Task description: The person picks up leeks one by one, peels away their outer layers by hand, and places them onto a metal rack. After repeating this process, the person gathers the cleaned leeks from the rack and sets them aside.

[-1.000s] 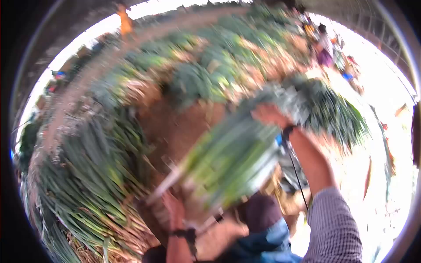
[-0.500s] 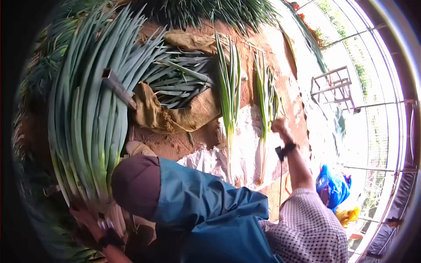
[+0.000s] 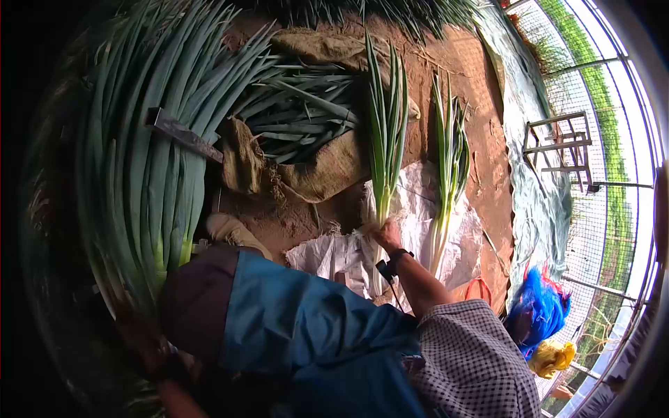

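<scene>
My right hand [image 3: 388,237] is closed around the white stalks of a small bunch of leeks [image 3: 385,139] on a pale plastic sheet. A second small bunch [image 3: 446,164] lies just to its right, apart from the hand. My left hand [image 3: 143,345] is in deep shadow at the lower left, by the root end of a large heap of leeks [image 3: 150,188]. Its fingers cannot be made out. Across that heap's leaves stands a metal bar [image 3: 185,136].
A burlap sack [image 3: 317,174] holds cut green leaves [image 3: 296,118]. The pale sheet [image 3: 460,240] lies on bare soil. Along the right are a metal frame stand [image 3: 557,143], a blue bundle [image 3: 540,310], a yellow bag [image 3: 552,359] and mesh fencing. More leeks lie at the top.
My right hand has moved left, from beside the right small bunch to the stalks of the left one, and closed on them. The left hand stays by the heap's base, now darker.
</scene>
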A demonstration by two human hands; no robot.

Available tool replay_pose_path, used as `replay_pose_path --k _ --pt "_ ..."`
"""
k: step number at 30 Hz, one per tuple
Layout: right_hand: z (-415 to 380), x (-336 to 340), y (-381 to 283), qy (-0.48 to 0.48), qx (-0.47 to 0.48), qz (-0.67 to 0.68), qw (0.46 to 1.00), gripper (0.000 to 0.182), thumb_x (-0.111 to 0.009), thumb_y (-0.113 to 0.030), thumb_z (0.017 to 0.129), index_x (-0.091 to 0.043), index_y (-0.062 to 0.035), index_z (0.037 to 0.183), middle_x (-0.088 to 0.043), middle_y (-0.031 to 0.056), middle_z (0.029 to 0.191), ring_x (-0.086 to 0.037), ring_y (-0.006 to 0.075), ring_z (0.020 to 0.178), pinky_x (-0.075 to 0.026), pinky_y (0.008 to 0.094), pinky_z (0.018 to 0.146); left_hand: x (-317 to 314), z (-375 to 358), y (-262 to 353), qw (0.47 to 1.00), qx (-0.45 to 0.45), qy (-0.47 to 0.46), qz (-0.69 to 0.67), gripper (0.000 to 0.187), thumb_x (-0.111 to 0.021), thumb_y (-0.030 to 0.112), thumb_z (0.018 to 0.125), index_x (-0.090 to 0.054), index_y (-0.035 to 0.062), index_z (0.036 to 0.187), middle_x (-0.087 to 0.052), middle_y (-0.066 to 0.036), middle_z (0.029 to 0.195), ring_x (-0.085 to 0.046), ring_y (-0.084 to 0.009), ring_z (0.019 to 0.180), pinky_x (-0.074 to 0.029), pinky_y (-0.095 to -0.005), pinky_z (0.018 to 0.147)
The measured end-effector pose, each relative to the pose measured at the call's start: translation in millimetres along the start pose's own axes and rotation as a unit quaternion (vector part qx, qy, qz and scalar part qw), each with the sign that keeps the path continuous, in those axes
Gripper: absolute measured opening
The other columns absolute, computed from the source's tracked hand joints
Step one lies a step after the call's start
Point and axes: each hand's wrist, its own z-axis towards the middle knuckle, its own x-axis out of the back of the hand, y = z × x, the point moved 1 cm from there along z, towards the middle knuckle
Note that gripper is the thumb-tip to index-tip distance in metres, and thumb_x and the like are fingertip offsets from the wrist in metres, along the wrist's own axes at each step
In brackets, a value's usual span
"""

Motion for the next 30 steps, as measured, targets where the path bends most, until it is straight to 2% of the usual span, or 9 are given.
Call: replay_pose_path --k 3,5,12,16,17,18,19,21,30 --pt "29 -7 46 -0.065 0.003 0.081 0.995 0.032 -0.076 -0.025 0.079 -0.065 0.0003 0.095 -0.07 0.0173 0.087 -0.068 0.0262 0.077 -0.054 0.0371 0.071 7 -2 -1 1.0 -0.003 -0.007 0.01 0.041 -0.051 0.029 0.101 -0.057 -0.0001 0.129 -0.059 -0.023 0.129 -0.057 -0.0398 0.119 -0.046 -0.0453 0.102" --pt "20 23 73 -0.191 -0.007 0.368 0.91 0.024 -0.075 -0.016 0.08 -0.065 -0.001 0.095 -0.07 0.0124 0.086 -0.068 0.0198 0.075 -0.054 0.0329 0.069 6 -2 -2 1.0 -0.006 -0.011 0.01 0.041 -0.051 0.028 0.101 -0.057 0.0001 0.129 -0.059 -0.023 0.129 -0.057 -0.0396 0.119 -0.046 -0.0454 0.102" --pt "-32 103 80 -0.239 -0.048 0.561 0.791 0.025 -0.07 -0.009 0.089 -0.06 0.0014 0.11 -0.067 0.0119 0.1 -0.067 0.0239 0.09 -0.056 0.0386 0.085 -4 -9 -7 0.999 -0.021 -0.031 0.023 0.039 -0.052 0.026 0.1 -0.058 0.0007 0.129 -0.059 -0.023 0.129 -0.057 -0.039 0.119 -0.046 -0.0456 0.102" --pt "-47 143 52 -0.194 0.044 0.582 0.789 0.019 -0.067 -0.009 0.091 -0.06 -0.0002 0.106 -0.067 0.0099 0.093 -0.067 0.0229 0.086 -0.057 0.0387 0.081 -8 -28 -15 0.88 -0.24 -0.078 0.401 0.038 -0.053 0.024 0.099 -0.058 0.0011 0.129 -0.059 -0.022 0.129 -0.057 -0.0386 0.12 -0.046 -0.0457 0.103" --pt "-47 155 40 -0.163 0.038 0.601 0.782 0.018 -0.065 -0.01 0.092 -0.06 -0.0005 0.106 -0.067 0.0092 0.092 -0.067 0.022 0.083 -0.057 0.0383 0.081 -10 -36 -5 0.855 -0.233 -0.117 0.448 0.038 -0.053 0.024 0.099 -0.059 0.0012 0.129 -0.059 -0.022 0.129 -0.057 -0.0386 0.12 -0.046 -0.0458 0.103" --pt "-34 163 37 -0.159 0.054 0.599 0.783 0.017 -0.063 -0.01 0.094 -0.06 -0.0013 0.108 -0.066 0.009 0.092 -0.067 0.0216 0.083 -0.057 0.0385 0.082 -2 -32 19 0.974 -0.021 -0.126 0.189 0.042 -0.054 0.03 0.098 -0.058 0.0019 0.129 -0.058 -0.023 0.13 -0.055 -0.0382 0.122 -0.046 -0.045 0.103" --pt "-28 181 21 -0.14 0.081 0.6 0.783 0.019 -0.063 -0.011 0.095 -0.061 -0.0014 0.112 -0.066 0.0084 0.092 -0.066 0.0213 0.085 -0.056 0.038 0.084 6 -29 44 0.982 0.157 -0.017 -0.108 0.046 -0.054 0.036 0.097 -0.058 0.0027 0.129 -0.058 -0.024 0.13 -0.053 -0.0378 0.125 -0.045 -0.0443 0.103" --pt "17 209 23 -0.085 0.261 0.546 0.791 0.028 -0.062 -0.017 0.098 -0.059 0.0004 0.12 -0.063 0.0083 0.104 -0.063 0.0211 0.097 -0.052 0.0396 0.092 22 -29 72 0.986 0.155 -0.036 -0.055 0.046 -0.059 0.032 0.095 -0.056 0.0017 0.13 -0.059 -0.023 0.128 -0.054 -0.0377 0.122 -0.042 -0.047 0.104" --pt "66 463 -307 -0.171 0.46 0.55 0.676 0.034 -0.058 -0.022 0.102 -0.055 -0.003 0.13 -0.061 0.0108 0.122 -0.06 0.0216 0.109 -0.048 0.0375 0.1 39 -45 126 0.982 0.097 0.153 -0.06 0.027 -0.061 0.025 0.091 -0.064 0.0066 0.11 -0.061 -0.017 0.113 -0.054 -0.0383 0.108 -0.04 -0.0511 0.096"
